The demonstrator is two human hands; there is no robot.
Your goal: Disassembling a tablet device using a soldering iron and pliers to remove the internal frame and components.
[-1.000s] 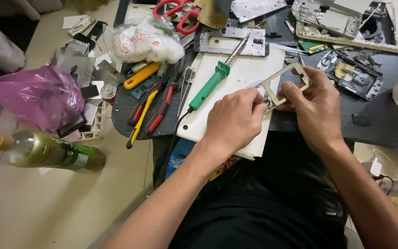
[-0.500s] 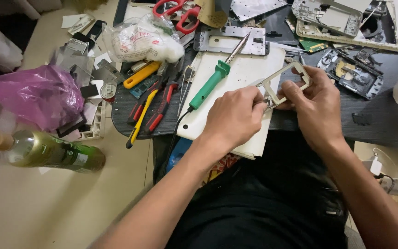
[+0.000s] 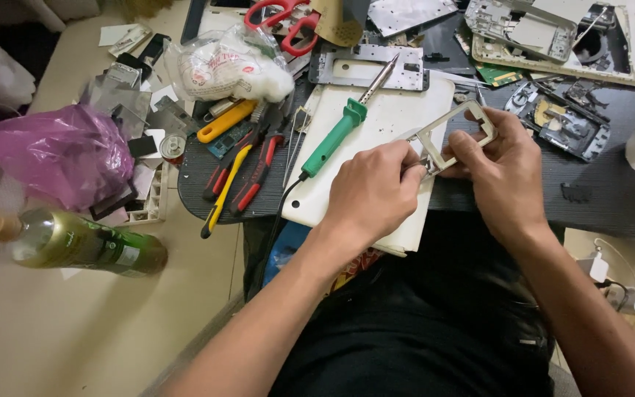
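Note:
Both hands meet over a white board (image 3: 398, 117) on a dark work surface. My right hand (image 3: 505, 165) grips a small silver metal frame (image 3: 458, 132) by its lower edge. My left hand (image 3: 372, 191) is closed around a thin metal tool whose tip touches the frame's near corner; the tool itself is mostly hidden by the fingers. A green-handled soldering iron (image 3: 339, 132) lies on the board just left of my left hand, its tip pointing up and right.
Pliers and a yellow-handled tool (image 3: 240, 165) lie left of the board. Red scissors (image 3: 281, 18), a white plastic bag (image 3: 225, 66), a purple bag (image 3: 60, 154) and a green bottle (image 3: 75, 242) sit at the left. Dismantled electronics parts (image 3: 553, 37) fill the back right.
Both hands and the metal frame hold nearly the same place; only slight shifts of the fingers show.

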